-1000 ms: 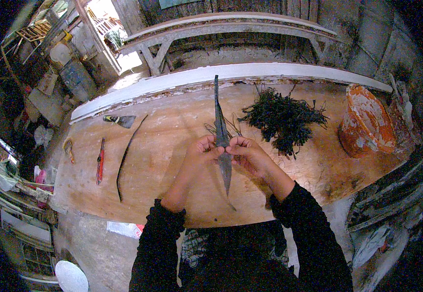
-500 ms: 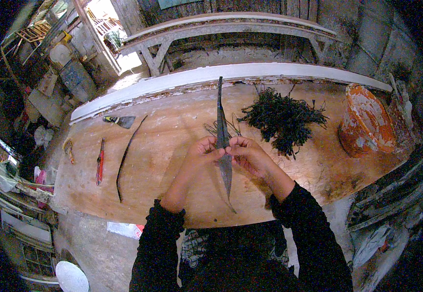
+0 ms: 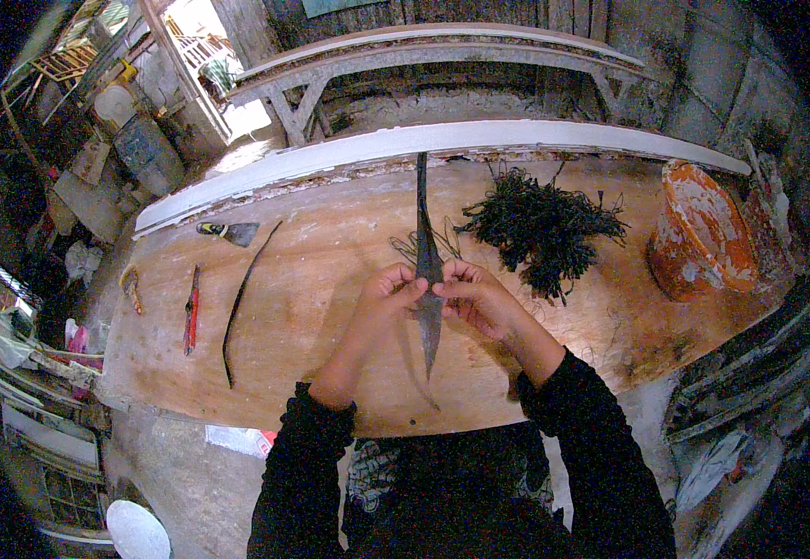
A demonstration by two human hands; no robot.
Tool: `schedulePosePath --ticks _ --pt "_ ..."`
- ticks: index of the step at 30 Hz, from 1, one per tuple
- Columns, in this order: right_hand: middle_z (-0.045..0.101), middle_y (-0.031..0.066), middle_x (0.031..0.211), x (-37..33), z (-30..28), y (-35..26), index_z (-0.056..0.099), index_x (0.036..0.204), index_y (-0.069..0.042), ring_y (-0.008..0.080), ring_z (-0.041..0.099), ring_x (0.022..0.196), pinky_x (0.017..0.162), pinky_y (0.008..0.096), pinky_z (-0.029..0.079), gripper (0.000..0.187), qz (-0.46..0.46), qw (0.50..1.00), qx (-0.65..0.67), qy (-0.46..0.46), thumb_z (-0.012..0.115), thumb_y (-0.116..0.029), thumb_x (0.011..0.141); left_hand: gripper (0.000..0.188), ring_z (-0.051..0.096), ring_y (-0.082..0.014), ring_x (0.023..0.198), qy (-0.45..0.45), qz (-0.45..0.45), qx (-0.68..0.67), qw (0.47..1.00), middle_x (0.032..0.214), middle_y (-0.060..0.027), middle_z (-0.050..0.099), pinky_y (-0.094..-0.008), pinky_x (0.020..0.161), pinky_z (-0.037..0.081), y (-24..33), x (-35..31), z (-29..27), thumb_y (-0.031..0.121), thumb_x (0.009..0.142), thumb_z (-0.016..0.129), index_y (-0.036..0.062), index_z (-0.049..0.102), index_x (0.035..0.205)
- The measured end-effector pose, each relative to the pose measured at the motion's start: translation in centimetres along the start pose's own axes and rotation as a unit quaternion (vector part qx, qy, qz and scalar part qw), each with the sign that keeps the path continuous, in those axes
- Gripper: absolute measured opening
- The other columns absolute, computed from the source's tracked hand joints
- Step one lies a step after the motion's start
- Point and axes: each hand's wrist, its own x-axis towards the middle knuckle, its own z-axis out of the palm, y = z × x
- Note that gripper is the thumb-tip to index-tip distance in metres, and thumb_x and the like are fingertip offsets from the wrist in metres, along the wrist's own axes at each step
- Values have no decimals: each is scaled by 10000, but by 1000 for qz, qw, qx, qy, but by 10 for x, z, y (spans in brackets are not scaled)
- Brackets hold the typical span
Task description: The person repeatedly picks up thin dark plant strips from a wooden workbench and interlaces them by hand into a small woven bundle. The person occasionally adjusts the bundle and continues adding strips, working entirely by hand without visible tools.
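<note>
Over the middle of the table, a long dark grey strip (image 3: 430,335), tapered to thin points at both ends, is held lengthwise away from me. My left hand (image 3: 388,296) pinches its left edge at the wide middle, thumb on top. The right edge is pinched by my right hand (image 3: 476,300), close beside the left. What the strip is made of, I cannot tell. Just beyond my hands lie loose loops of thin cord (image 3: 408,248), partly hidden by the strip. A tangled black bundle of cords (image 3: 546,228) lies to the right.
Left on the wooden table (image 3: 302,335) lie a narrow dark strip (image 3: 234,312), a red-handled tool (image 3: 191,315), a scraper (image 3: 234,233) and a small brush-like thing (image 3: 132,287). A plaster-smeared orange bucket (image 3: 663,252) sits tilted at right. A white board (image 3: 358,147) runs along the far edge.
The strip has shifted slightly in my fingers; its near tip now lies a little farther left and its far tip a little lower. Both hands keep their pinch.
</note>
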Motion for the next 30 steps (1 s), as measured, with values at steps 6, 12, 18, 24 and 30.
schedulePosePath --ticks 6,12,18,24,30 --pt "517 -25 689 2 -1 5 523 743 -83 70 494 597 541 193 397 77 -65 996 -65 11 590 -64 711 132 493 -66 615 47 -5 -39 998 710 20 535 -215 502 401 1 0 3 214 774 543 94 494 749" --pt "547 6 670 6 -6 9 546 732 -38 85 509 606 568 203 403 56 -143 972 -181 37 577 -85 727 125 488 -62 602 71 31 11 997 693 18 531 -198 522 398 -6 2 -2 195 774 545 84 494 745" --pt "550 5 676 3 -4 10 546 736 -20 64 507 617 566 190 403 44 -218 936 -270 59 560 -62 736 91 511 -67 609 41 63 104 992 690 3 551 -203 542 410 11 -2 12 120 753 572 43 533 782" --pt "522 -17 666 7 -9 16 530 713 -22 42 474 611 553 179 386 40 -247 895 -359 98 563 -43 721 79 503 -61 623 54 59 178 981 705 4 558 -191 550 404 7 -2 10 82 754 561 21 548 802" --pt "486 -19 624 4 -4 15 511 679 -32 44 440 580 514 190 369 63 -273 873 -392 95 572 -42 691 58 490 -55 637 56 58 118 990 713 9 548 -183 560 393 4 -5 14 67 754 549 24 548 792"
